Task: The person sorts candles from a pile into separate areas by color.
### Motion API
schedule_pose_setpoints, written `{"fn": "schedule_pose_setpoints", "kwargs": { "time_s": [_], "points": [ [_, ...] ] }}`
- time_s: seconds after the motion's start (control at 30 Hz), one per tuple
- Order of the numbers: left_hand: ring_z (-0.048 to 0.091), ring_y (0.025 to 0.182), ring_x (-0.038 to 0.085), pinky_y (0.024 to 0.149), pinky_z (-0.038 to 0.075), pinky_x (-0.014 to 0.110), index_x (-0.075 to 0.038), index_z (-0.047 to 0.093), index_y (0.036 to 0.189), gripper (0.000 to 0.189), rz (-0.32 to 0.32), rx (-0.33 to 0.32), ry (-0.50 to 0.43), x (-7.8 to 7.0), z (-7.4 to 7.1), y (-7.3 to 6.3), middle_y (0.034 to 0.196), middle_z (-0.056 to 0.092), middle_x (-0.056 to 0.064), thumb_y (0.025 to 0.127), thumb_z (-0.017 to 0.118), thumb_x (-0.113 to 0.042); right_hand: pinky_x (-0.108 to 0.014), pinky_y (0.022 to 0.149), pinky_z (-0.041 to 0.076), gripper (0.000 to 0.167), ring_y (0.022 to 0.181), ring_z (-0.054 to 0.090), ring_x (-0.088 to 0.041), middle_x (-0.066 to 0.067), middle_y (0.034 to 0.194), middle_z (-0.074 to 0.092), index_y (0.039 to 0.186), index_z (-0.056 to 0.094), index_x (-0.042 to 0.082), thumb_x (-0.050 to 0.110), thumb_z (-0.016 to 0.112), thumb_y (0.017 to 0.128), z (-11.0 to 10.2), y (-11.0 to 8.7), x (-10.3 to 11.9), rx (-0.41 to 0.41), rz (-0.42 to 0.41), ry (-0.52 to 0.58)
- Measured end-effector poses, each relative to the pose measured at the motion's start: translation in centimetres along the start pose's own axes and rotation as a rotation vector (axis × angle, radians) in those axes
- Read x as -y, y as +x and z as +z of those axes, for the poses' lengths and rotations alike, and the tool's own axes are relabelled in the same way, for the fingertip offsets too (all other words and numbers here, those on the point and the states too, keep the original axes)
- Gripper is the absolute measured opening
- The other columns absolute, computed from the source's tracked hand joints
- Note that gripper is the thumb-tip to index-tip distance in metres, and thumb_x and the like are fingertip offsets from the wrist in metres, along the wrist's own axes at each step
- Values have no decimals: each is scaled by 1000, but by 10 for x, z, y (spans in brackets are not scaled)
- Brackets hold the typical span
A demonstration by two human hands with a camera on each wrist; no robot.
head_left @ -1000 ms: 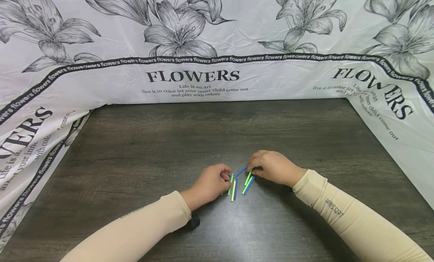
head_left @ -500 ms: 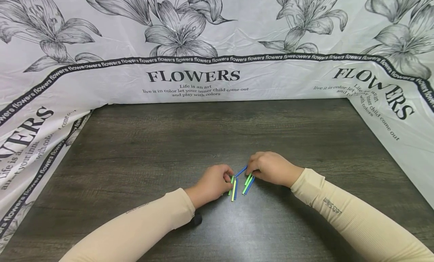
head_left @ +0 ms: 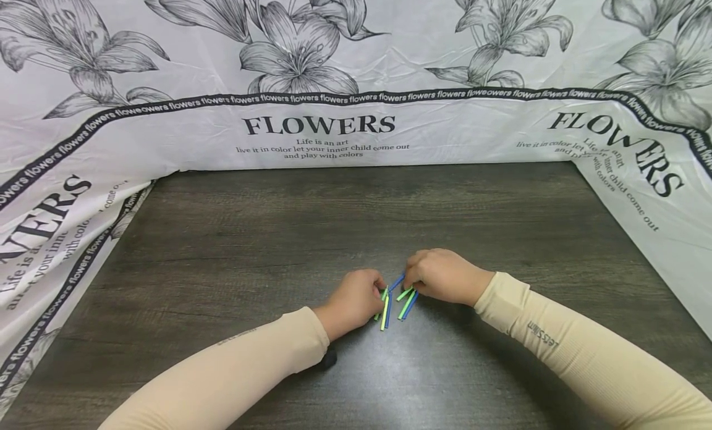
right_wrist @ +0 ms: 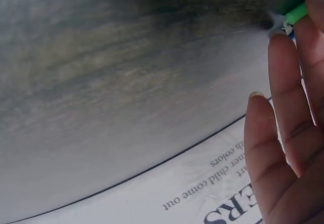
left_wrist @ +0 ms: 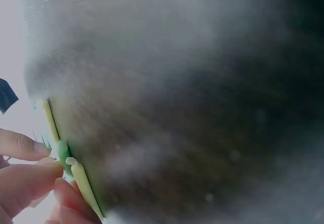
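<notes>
Several thin candles in green, yellow and blue lie in two loose groups at mid-table. In the head view my left hand (head_left: 353,300) is at the left group, by a yellow candle (head_left: 384,316) and a blue candle (head_left: 389,312). The left wrist view has its thumb and finger pinching a green candle (left_wrist: 64,155), beside a yellow candle (left_wrist: 86,187) with a whitish tip. My right hand (head_left: 445,275) pinches a short-looking green candle (head_left: 403,295) above the right group. Another blue candle (head_left: 397,283) slants between the hands. The fingertips partly hide several candles.
Dark wood-grain table (head_left: 278,226) surrounds the candles. A white flower-printed cloth (head_left: 445,133) stands along the back and sides. Some small black object (head_left: 329,359) shows beneath the left sleeve.
My left hand has shifted slightly right, closer to the yellow candle. The green candle at my right fingertips has turned to a flatter slant. The right hand has barely moved.
</notes>
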State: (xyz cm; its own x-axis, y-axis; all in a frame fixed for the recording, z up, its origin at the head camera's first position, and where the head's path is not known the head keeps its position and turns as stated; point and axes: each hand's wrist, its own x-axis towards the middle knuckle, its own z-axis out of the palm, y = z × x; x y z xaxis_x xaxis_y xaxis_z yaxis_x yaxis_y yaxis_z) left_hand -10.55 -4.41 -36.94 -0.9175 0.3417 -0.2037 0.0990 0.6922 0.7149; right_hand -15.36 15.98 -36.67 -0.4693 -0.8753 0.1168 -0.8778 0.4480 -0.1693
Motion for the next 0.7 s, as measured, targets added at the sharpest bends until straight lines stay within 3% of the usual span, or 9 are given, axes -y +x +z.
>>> {"fn": "schedule_pose_setpoints", "kwargs": {
  "time_s": [0.27, 0.7],
  "points": [
    [51, 56, 11, 51, 42, 23, 0, 65, 92, 14, -34, -11, 36, -5, 3, 0, 66, 58, 1, 79, 70, 3, -22, 63, 49, 17, 74, 60, -8, 5, 80, 63, 82, 76, 14, -2, 76, 77, -1, 1, 0, 27, -14, 27],
    [45, 54, 10, 51, 39, 22, -2, 64, 86, 9, -17, 5, 70, -6, 4, 0, 70, 59, 1, 78, 68, 2, -21, 62, 47, 23, 71, 56, -6, 5, 78, 61, 79, 73, 15, -7, 73, 73, 0, 2, 1, 29, -18, 37]
  ]
}}
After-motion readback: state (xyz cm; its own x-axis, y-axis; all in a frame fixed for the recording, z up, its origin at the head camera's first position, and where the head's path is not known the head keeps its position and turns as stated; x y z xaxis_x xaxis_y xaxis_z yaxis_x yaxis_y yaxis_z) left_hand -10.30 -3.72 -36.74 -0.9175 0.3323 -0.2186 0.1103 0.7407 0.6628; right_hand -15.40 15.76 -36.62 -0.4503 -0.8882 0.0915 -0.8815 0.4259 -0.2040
